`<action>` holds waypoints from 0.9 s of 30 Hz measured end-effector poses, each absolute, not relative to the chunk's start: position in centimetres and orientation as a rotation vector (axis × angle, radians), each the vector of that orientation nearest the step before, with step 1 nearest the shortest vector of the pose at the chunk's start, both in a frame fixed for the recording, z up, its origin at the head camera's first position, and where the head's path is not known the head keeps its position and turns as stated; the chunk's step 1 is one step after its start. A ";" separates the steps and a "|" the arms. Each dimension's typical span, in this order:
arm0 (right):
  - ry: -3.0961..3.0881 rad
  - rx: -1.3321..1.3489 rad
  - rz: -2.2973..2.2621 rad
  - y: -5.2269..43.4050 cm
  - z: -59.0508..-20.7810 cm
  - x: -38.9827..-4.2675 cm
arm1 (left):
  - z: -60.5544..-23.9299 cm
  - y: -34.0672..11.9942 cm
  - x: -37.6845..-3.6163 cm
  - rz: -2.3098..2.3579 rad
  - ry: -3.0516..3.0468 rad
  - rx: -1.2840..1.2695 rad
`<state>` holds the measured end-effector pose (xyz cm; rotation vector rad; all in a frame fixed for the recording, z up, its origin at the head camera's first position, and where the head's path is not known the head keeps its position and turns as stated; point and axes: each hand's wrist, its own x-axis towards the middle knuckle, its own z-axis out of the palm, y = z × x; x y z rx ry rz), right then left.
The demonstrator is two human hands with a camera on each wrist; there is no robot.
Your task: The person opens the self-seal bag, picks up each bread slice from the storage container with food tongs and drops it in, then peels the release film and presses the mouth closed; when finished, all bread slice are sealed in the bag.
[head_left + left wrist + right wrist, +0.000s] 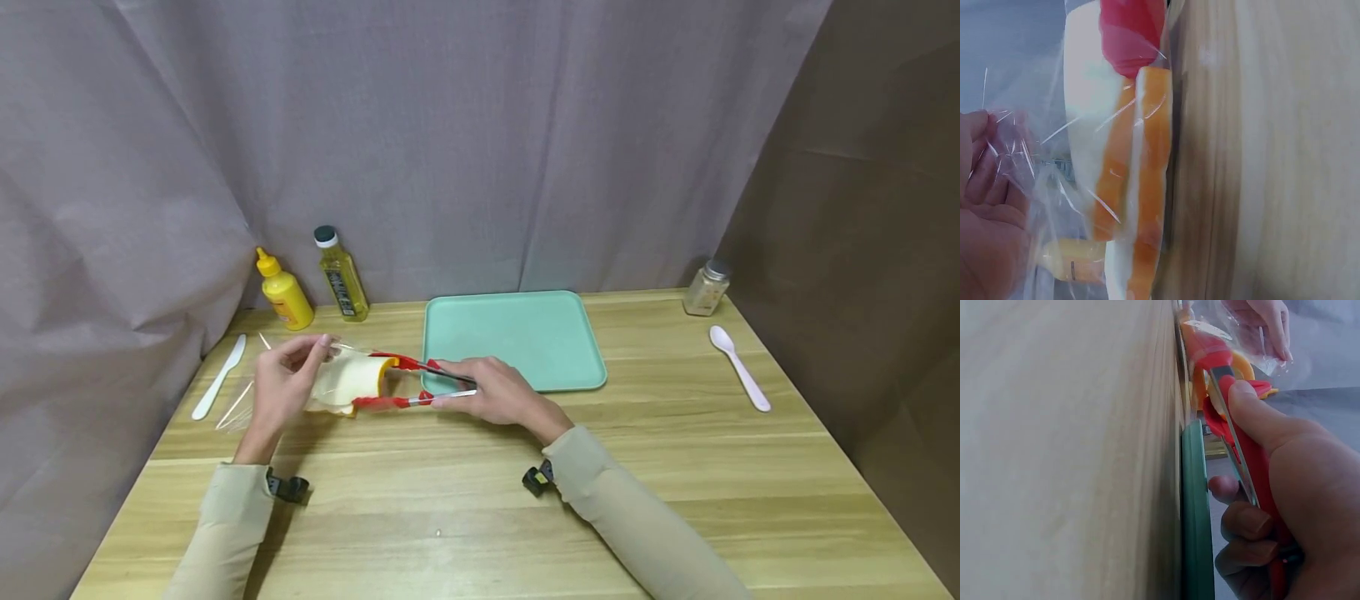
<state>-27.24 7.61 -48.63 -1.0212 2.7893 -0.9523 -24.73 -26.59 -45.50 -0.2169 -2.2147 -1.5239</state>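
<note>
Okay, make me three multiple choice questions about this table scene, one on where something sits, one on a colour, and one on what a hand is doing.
1. Where does the white spoon lie?
A. On the tray
B. On the table right of the tray
C. Beside the white knife

2. What colour is the tray?
A. Mint green
B. Red
C. White

3. What is the right hand doing?
A. Resting flat on the table
B. Holding the spoon
C. Gripping red tongs

Answers:
1. B, the spoon lies on bare wood near the small jar, apart from the tray.
2. A, its whole surface is pale green.
3. C, its fingers close round the tongs, whose tips clamp the sandwich at the clear bag that the left hand pinches.
</note>
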 end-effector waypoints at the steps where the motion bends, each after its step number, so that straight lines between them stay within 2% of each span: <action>1: 2.796 -1.027 -0.943 7.6 -48.6 -27.2 | -45.2 -26.4 -24.5 -1.526 -2.221 -0.222; 4: 2.795 -1.034 -0.967 7.7 -48.6 -27.2 | -44.6 -26.0 -24.1 -1.531 -2.253 -0.249; 9: 2.735 -1.017 -1.045 7.7 -48.8 -27.3 | -45.8 -26.4 -24.9 -1.508 -2.332 -0.281; 18: 2.798 -1.022 -0.968 7.1 -48.8 -27.1 | -46.6 -26.5 -25.2 -1.522 -2.270 -0.214; 27: 2.769 -1.032 -1.034 6.5 -49.1 -27.3 | -47.0 -26.5 -25.3 -1.496 -2.313 -0.323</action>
